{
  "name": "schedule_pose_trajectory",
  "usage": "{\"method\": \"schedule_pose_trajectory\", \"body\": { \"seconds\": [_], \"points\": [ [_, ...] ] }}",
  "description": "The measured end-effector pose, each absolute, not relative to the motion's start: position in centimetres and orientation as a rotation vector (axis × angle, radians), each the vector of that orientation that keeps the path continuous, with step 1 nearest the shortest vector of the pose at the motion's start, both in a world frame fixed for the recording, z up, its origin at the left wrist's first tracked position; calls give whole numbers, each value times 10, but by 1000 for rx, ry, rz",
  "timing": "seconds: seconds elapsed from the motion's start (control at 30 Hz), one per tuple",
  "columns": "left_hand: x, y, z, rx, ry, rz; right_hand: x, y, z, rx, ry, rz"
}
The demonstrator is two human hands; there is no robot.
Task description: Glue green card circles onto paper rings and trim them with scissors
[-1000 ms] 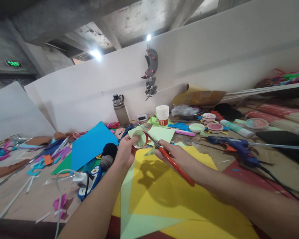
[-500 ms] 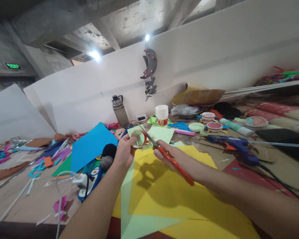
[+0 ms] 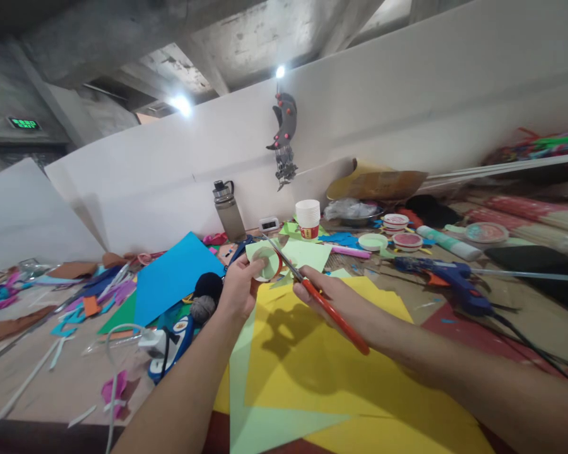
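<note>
A round red-rimmed piece [image 3: 269, 267] is held up above the yellow paper [image 3: 307, 359], with a scrap of pale green paper [image 3: 253, 250] at its back. Both are pinched from the left by the left hand [image 3: 240, 285], apparently so that the right edge is left free for the scissors [image 3: 330, 308]. These are gripped by the right hand [image 3: 325, 287], their tips pointed away from the body, probably for safety. The two hands are set apart, with the blades lying beside the rim; whether paper is caught between them cannot be told. Beyond, a stack of paper cups [image 3: 307, 217] is stood upright near a bottle [image 3: 230, 213], perhaps placed back to leave elbow room. On the right, a glue gun [image 3: 466, 287] is laid down, seemingly within reach.
</note>
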State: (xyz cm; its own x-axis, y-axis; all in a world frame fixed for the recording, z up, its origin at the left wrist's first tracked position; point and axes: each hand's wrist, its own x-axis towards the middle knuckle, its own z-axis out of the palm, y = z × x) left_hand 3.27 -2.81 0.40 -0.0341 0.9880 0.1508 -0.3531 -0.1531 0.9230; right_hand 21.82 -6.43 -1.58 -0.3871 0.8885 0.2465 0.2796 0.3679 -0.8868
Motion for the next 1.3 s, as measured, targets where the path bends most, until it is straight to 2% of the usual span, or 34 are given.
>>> {"method": "schedule_pose_trajectory", "body": {
  "seconds": [1.3],
  "points": [
    [31, -27, 6, 1094, 806, 1486, 218, -67, -8, -1059, -1889, 1044]
  ]
}}
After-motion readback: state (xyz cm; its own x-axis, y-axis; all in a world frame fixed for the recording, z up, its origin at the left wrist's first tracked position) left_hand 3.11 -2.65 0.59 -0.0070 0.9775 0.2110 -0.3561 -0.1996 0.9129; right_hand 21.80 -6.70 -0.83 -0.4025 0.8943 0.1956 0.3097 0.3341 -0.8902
